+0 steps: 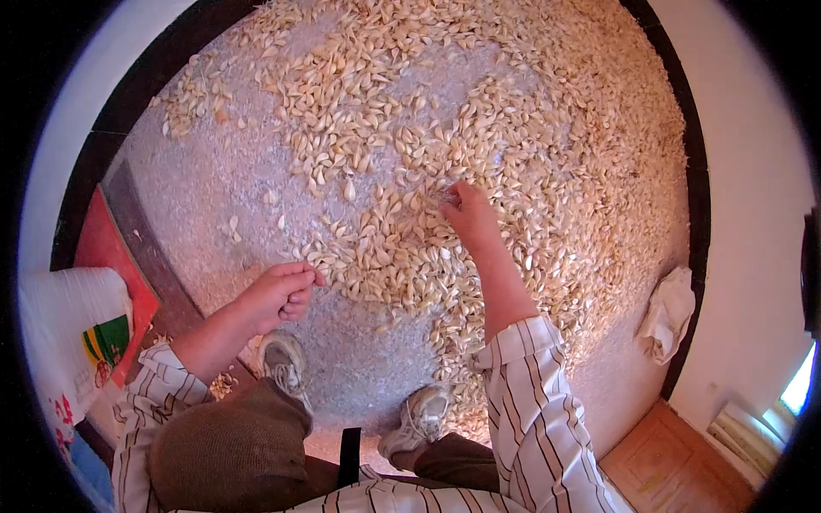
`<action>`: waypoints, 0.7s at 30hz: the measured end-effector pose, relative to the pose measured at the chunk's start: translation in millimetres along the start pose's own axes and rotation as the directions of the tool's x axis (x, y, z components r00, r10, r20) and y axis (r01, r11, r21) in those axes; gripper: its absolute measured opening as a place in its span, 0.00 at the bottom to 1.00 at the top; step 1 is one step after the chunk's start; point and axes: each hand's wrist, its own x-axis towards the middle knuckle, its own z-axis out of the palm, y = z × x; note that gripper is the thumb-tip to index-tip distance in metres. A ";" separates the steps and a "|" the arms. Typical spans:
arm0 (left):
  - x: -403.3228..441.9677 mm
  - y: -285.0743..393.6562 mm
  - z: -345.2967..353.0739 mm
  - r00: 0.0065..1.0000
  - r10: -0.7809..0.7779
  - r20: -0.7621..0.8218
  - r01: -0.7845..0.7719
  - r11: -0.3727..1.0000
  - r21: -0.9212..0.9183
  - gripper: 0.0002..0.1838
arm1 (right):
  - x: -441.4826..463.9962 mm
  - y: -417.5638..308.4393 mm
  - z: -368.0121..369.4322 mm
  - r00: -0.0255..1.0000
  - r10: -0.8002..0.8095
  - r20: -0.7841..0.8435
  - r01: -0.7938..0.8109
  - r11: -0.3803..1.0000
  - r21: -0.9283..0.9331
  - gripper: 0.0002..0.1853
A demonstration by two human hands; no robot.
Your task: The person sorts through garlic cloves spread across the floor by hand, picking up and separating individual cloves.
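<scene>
Loosely spread, garlic cloves [398, 286] cover the floor [351, 350] ahead, leaving single pieces reachable. Left hand [282, 297]: thumb and fingers pressed together; right hand [472, 218]: lowered over cloves, grip indeterminable.

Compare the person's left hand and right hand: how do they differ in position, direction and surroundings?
The left hand is closer to the shoes; the right hand reaches farther out. The left hand points inward, while the right hand points mostly away from the body. The left hand is at the edge of the garlic cloves; the right hand is among them. Both are bare, fingers curled, below striped sleeves.
</scene>
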 end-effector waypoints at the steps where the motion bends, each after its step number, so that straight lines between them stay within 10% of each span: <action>1: -0.1 0.3 -0.4 1.000 -0.001 -0.001 0.001 1.000 0.002 0.09 | 1.1 -1.2 0.5 0.998 0.005 0.059 -0.003 0.999 -0.036 0.13; 5: 0.2 1.3 0.0 1.000 0.000 -0.018 0.000 1.000 0.001 0.09 | -21.7 -4.5 3.5 0.994 -0.093 0.057 0.100 0.985 -0.139 0.13; 16: 2.0 0.5 -1.0 1.000 -0.005 -0.011 0.005 1.000 0.028 0.09 | -41.5 25.0 22.6 0.975 0.218 0.038 -0.207 0.835 0.510 0.07; 21: 1.9 0.3 -1.2 1.000 -0.011 -0.027 0.012 1.000 0.009 0.08 | -47.4 14.4 3.6 0.979 0.201 0.022 -0.185 0.852 0.490 0.04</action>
